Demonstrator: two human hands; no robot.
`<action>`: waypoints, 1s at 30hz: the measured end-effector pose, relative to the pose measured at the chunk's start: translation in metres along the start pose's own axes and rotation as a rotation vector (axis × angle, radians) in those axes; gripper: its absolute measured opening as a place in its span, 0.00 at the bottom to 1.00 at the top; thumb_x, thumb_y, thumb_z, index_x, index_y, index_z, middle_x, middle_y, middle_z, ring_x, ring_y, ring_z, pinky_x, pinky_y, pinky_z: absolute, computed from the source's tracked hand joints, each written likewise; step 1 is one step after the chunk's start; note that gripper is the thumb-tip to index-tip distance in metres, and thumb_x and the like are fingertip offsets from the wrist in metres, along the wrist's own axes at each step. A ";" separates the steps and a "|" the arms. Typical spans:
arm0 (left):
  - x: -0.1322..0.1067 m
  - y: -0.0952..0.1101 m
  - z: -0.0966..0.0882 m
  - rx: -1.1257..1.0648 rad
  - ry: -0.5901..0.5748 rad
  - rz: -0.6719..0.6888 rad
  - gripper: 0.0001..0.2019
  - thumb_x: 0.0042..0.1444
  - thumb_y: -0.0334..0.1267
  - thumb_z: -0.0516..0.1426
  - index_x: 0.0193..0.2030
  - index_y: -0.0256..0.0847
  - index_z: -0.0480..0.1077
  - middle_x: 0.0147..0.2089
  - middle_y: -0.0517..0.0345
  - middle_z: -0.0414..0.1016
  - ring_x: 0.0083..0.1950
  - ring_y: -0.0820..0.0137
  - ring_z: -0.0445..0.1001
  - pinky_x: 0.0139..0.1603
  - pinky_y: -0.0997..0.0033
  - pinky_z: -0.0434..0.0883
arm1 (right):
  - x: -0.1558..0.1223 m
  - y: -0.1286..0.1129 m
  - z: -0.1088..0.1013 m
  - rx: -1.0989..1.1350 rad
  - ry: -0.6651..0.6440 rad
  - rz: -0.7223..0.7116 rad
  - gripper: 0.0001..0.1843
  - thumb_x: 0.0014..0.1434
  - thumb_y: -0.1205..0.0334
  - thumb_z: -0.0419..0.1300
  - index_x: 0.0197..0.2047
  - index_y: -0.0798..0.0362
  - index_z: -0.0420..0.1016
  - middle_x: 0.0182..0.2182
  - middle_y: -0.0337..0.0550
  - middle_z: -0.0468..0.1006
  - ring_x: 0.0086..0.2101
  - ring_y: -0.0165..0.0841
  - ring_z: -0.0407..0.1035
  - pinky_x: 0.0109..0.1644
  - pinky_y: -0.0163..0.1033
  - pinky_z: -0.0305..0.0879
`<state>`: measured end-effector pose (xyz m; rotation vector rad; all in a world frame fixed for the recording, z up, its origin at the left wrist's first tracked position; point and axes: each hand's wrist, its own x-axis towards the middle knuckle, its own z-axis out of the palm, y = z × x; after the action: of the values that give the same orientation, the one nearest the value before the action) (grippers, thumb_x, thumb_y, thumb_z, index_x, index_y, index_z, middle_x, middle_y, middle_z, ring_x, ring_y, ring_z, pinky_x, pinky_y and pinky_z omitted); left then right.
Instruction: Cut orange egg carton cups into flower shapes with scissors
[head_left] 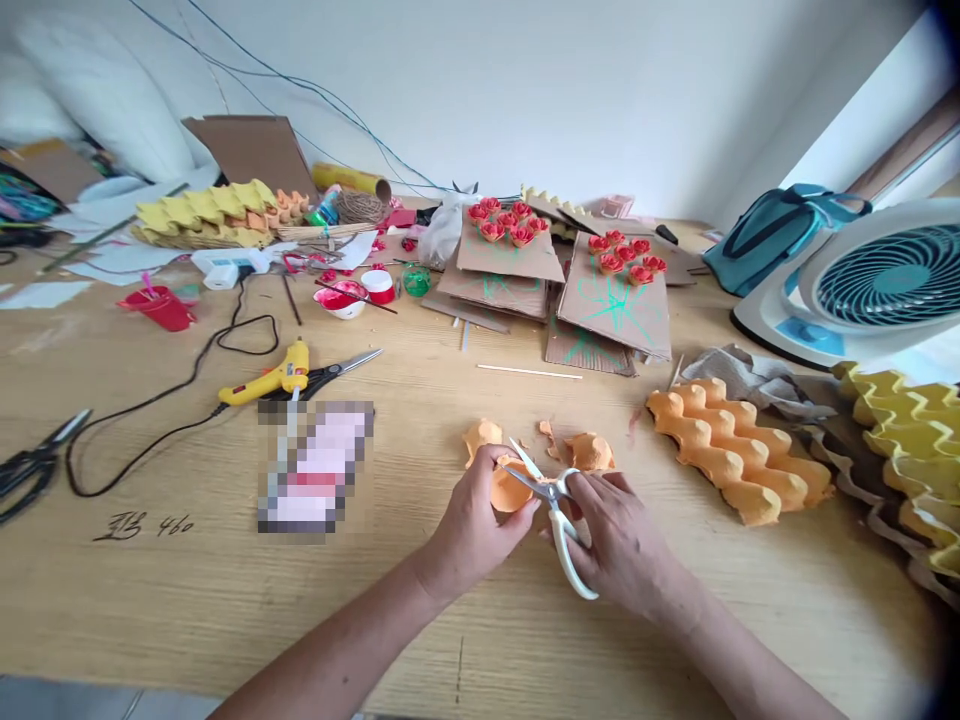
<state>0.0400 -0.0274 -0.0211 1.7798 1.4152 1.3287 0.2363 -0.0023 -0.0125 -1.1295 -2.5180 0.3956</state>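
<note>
My left hand [480, 510] pinches an orange egg carton cup [511, 488] by its edge, the hollow side facing me. In my right hand [619, 535] is a pair of white-handled scissors [573, 560], fingers in the loops. Its blades are parted at the cup's upper rim. Behind my hands on the table lie two more cut orange cups, one on the left [481, 436] and one on the right [591, 450], with small torn scraps [547, 432] between them. An orange egg carton piece [731, 445] with several bumps rests to the right.
Yellow egg trays [911, 450] and a fan [862, 285] stand at the right. Red paper flowers [619, 255] sit on cardboard sheets [607, 310] behind. On the left are a yellow glue gun [266, 380] with its cord, black scissors [34, 470] and a red cup [159, 307].
</note>
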 end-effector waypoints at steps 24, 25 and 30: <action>0.007 0.002 -0.016 -0.417 -0.200 -0.252 0.22 0.49 0.27 0.61 0.49 0.44 0.58 0.40 0.60 0.68 0.41 0.70 0.69 0.45 0.69 0.70 | -0.006 0.013 -0.003 0.105 -0.064 -0.075 0.16 0.71 0.56 0.51 0.30 0.49 0.56 0.24 0.37 0.68 0.26 0.32 0.60 0.34 0.38 0.55; 0.008 0.002 -0.017 -0.436 -0.211 -0.274 0.23 0.49 0.28 0.61 0.49 0.44 0.56 0.40 0.60 0.67 0.41 0.70 0.69 0.44 0.70 0.70 | -0.005 0.012 -0.005 0.132 -0.073 -0.042 0.17 0.70 0.56 0.52 0.30 0.48 0.55 0.24 0.37 0.67 0.26 0.32 0.60 0.34 0.37 0.56; 0.010 0.001 -0.021 -0.518 -0.259 -0.389 0.22 0.52 0.33 0.62 0.49 0.44 0.56 0.44 0.56 0.67 0.43 0.70 0.69 0.43 0.71 0.71 | -0.001 0.013 -0.013 0.172 -0.087 0.060 0.18 0.66 0.54 0.57 0.29 0.49 0.54 0.25 0.35 0.67 0.27 0.32 0.61 0.35 0.37 0.57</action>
<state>0.0211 -0.0223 -0.0082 1.2103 1.0784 1.0836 0.2511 0.0067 -0.0063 -1.1452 -2.4718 0.6777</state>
